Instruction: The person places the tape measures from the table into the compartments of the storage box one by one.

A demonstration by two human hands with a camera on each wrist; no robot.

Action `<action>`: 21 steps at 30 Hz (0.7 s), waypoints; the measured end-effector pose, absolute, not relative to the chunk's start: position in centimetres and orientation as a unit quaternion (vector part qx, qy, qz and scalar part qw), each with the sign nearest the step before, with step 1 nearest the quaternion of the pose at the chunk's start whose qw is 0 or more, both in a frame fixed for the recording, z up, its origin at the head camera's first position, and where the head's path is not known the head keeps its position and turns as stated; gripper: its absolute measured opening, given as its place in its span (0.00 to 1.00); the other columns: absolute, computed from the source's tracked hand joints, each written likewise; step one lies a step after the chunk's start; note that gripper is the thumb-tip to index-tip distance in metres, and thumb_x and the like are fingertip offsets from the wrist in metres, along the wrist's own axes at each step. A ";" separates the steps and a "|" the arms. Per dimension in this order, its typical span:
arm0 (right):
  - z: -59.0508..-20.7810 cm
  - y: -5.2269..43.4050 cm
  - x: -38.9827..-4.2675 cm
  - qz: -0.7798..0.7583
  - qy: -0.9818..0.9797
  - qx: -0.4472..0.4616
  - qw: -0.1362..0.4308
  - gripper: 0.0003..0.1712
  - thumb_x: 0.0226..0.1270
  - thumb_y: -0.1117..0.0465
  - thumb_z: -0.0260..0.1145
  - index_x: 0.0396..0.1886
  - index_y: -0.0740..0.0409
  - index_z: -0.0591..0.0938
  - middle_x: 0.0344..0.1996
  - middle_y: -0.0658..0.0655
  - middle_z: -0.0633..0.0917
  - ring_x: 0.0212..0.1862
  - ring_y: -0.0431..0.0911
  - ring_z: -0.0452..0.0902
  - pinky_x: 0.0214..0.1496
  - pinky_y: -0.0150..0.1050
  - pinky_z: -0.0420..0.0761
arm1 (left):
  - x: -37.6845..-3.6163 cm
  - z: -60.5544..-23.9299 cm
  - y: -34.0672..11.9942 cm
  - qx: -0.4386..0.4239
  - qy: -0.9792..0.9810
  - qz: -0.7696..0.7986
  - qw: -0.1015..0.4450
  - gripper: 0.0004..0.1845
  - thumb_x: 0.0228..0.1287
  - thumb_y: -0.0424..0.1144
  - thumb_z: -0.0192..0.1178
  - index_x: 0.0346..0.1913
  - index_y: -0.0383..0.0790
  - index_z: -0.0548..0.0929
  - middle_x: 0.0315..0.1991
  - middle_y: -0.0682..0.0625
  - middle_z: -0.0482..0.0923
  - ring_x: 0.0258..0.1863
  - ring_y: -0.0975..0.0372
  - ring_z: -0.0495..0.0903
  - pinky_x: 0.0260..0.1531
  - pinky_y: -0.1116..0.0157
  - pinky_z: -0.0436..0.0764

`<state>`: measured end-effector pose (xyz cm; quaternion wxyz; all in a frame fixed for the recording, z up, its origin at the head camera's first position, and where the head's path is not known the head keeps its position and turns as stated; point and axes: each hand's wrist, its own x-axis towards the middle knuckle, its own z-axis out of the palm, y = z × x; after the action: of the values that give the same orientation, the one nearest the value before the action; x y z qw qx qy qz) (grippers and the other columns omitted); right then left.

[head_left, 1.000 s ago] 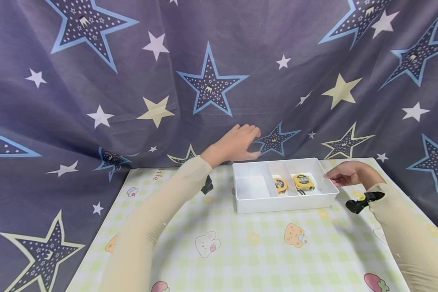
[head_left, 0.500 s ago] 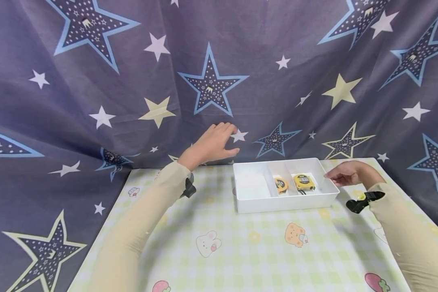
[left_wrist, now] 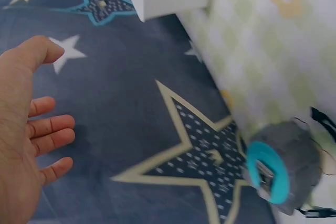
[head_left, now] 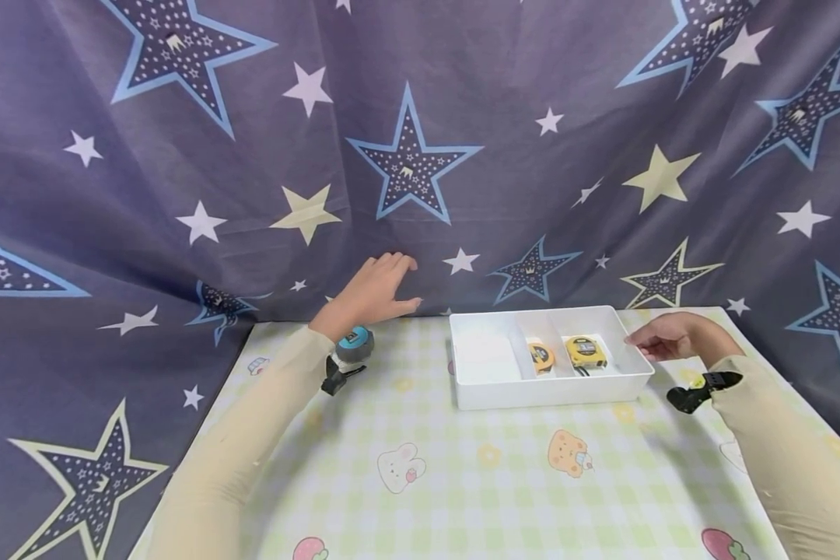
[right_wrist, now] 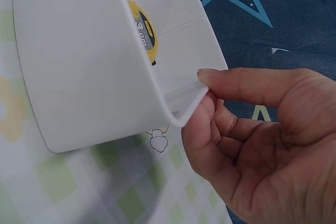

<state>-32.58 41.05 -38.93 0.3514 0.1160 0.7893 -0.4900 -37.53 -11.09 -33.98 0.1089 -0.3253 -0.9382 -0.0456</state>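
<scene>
My left hand (head_left: 372, 293) hangs in the air near the back curtain, thumb and fingers spread with nothing between them. Below its wrist, a grey and teal tape measure (head_left: 355, 344) sits on the table; the left wrist view shows it at lower right. My right hand (head_left: 672, 336) pinches the right end rim of a white divided box (head_left: 553, 392) between thumb and fingers. A yellow tape measure (head_left: 585, 351) lies in the box's right compartment. Another yellow-orange tape measure (head_left: 541, 357) is in the narrow middle compartment, partly hidden by a divider. The left compartment holds nothing visible.
A checked tablecloth (head_left: 462, 482) with cartoon prints covers the table. Directly behind the table's back edge hangs a dark curtain (head_left: 504, 187) with stars. Black straps with small cameras are on both wrists.
My left hand has moved left, away from above the box, and slightly down. The grey and teal tape measure has come into sight under its wrist. My right hand stays on the rim.
</scene>
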 end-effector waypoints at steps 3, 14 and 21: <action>-38.9 41.0 -32.4 -0.491 0.789 0.114 0.352 0.13 0.74 0.62 0.60 0.27 0.53 0.83 0.25 0.45 0.82 0.30 0.33 0.78 0.40 0.25 0.82 | -37.7 -34.8 -12.1 -0.310 -0.944 -0.051 0.102 0.33 0.69 0.59 0.59 0.68 0.42 0.69 0.61 0.46 0.74 0.59 0.52 0.72 0.59 0.51 0.72; -39.2 41.1 -32.6 -0.490 0.788 0.114 0.354 0.14 0.75 0.62 0.60 0.26 0.52 0.83 0.24 0.45 0.82 0.29 0.33 0.78 0.39 0.25 0.82 | -38.4 -38.9 -16.5 -0.270 -0.959 -0.043 0.075 0.34 0.71 0.60 0.57 0.70 0.41 0.67 0.63 0.43 0.73 0.61 0.49 0.72 0.59 0.46 0.71; -39.2 41.1 -32.7 -0.490 0.788 0.116 0.355 0.14 0.75 0.62 0.60 0.27 0.52 0.83 0.25 0.45 0.82 0.30 0.33 0.78 0.40 0.25 0.82 | -38.4 -40.6 -18.4 -0.243 -0.965 -0.053 0.076 0.36 0.70 0.60 0.58 0.70 0.40 0.68 0.62 0.41 0.73 0.62 0.47 0.71 0.62 0.42 0.70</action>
<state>-32.68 41.13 -39.20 0.3547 0.1162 0.7880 -0.4896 -38.40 -18.40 -40.64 0.0760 -0.2435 -0.9655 -0.0529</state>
